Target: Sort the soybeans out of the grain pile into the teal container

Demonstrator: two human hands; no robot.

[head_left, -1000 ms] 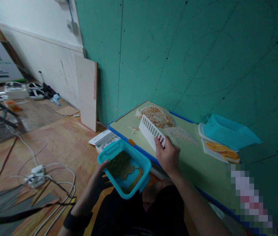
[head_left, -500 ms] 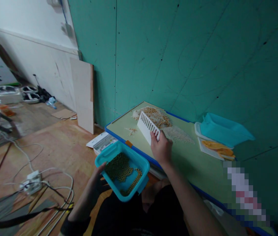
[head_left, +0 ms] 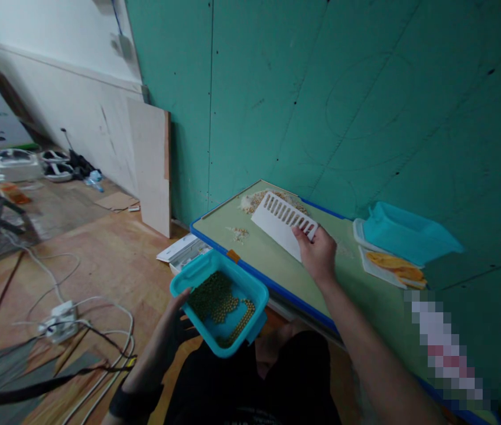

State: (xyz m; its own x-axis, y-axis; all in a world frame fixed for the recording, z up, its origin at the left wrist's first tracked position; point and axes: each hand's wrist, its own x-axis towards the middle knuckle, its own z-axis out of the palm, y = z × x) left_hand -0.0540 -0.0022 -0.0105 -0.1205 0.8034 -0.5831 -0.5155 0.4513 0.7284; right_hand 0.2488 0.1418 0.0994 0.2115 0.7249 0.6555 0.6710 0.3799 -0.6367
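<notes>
My left hand (head_left: 180,316) grips the left rim of a turquoise plastic basin (head_left: 257,289), thumb over the edge and fingers underneath. Inside it lie dark green beans (head_left: 210,295) and yellowish round beans (head_left: 242,321). My right hand (head_left: 316,254) is closed on the end of a white slotted plastic scraper (head_left: 277,233), held tilted above the table. Behind the scraper, partly hidden by it, a pile of yellow beans and white grains (head_left: 254,202) sits at the table's far corner. A small scatter of grains (head_left: 239,234) lies left of the scraper.
The pale green table (head_left: 286,268) has a blue edge and stands against a green wall (head_left: 268,88). On its right are a second turquoise container (head_left: 410,233), a white tray and orange-yellow gloves (head_left: 396,265). A power strip (head_left: 61,321) with loose cables lies on the floor at left.
My right hand has moved right with the scraper, which now lies flatter and covers more of the pile and the white grains. The left hand and basin stay nearly in place.
</notes>
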